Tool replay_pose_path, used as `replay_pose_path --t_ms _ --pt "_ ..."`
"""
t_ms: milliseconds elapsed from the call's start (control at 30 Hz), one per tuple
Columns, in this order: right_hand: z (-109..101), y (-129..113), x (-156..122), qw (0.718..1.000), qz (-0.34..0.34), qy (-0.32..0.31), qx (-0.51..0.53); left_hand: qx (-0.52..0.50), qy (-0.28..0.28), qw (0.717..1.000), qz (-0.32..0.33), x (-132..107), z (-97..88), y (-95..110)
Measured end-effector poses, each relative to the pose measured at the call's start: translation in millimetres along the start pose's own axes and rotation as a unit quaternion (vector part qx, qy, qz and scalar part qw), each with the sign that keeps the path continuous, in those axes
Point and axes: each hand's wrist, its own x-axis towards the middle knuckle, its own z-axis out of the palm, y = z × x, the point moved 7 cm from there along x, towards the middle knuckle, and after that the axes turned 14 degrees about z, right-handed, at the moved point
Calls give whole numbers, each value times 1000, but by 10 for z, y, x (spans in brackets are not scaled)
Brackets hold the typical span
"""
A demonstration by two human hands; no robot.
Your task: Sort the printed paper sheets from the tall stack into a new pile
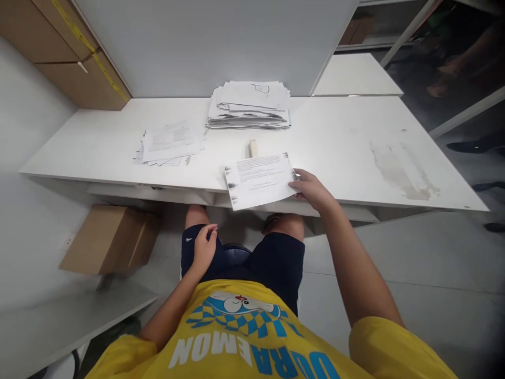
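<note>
Right hand [311, 189]: fingers closed on the right edge of a sheet [258, 180], thumb on top. The sheet was thin white paper, rectangular, flat, with dark toner smudges along its left edge. It carried several lines of small print, too fine to read. It lay at the front edge of the counter [347, 142], its near part hanging past the edge.

Left hand [203, 247]: fingers loosely curled, gripping nothing, resting on dark shorts [276, 263] at the left thigh.

The counter was smooth, white and matte, with a grey scuffed stain [398, 168] toward the right. Just behind the sheet stood a small beige block [253, 148]. Farther back was a thick stack [249, 105] of white paper with ragged edges and a line sketch on the top leaf. To its left lay a thin, fanned pile [169, 142], printed faintly.

A plain brown cardboard box [110, 239] sat under the counter at left. Larger cartons [67, 52] with yellow tape stood at the upper left.

The shirt [236, 342] was yellow, with a blue checked cartoon print. Its lettering, upside down in view, appeared to read "DORAEMON".
</note>
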Motion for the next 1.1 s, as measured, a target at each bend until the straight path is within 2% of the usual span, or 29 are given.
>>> replay_pose_path --t_ms 100,167,267,367,467,567,633,667,733,767,800,900,1000,1100 --pt "-25 14 -28 999 -4 -27 15 176 -28 984 -16 -279 -115 -250" --pt "-44 23 -24 998 -9 -50 26 262 -71 962 -23 -360 -86 -337" --pt "-102 38 35 997 -1 -50 50 341 -139 928 -47 -302 26 -416" --pt "-164 22 115 996 -7 -13 92 385 -187 900 -89 -95 78 -529" --pt "-193 -16 183 995 -24 44 84 392 -215 888 -106 174 80 -679" --pt "-227 -81 195 987 -40 154 -26 390 -217 883 -147 423 42 -858" --pt "-230 -184 132 960 -82 244 -114 396 -204 879 -173 568 12 -949" --pt "-204 -256 78 937 -114 288 -162 401 -193 877 -180 635 0 -980" --pt "-70 -399 -40 886 -178 346 -252 413 -171 876 -183 750 -10 -1023" --pt "41 -467 -95 862 -211 355 -294 417 -164 875 -180 796 -4 -1038" --pt "174 -529 -139 845 -243 346 -327 422 -159 875 -177 835 7 -1051" --pt "596 -673 -218 821 -303 274 -400 438 -149 871 -164 909 51 -1072" --pt "889 -770 -206 789 -292 236 -486 454 -133 868 -149 933 80 -1075" --pt "1019 -812 -139 775 -253 207 -541 451 -119 876 -124 934 108 -1069"
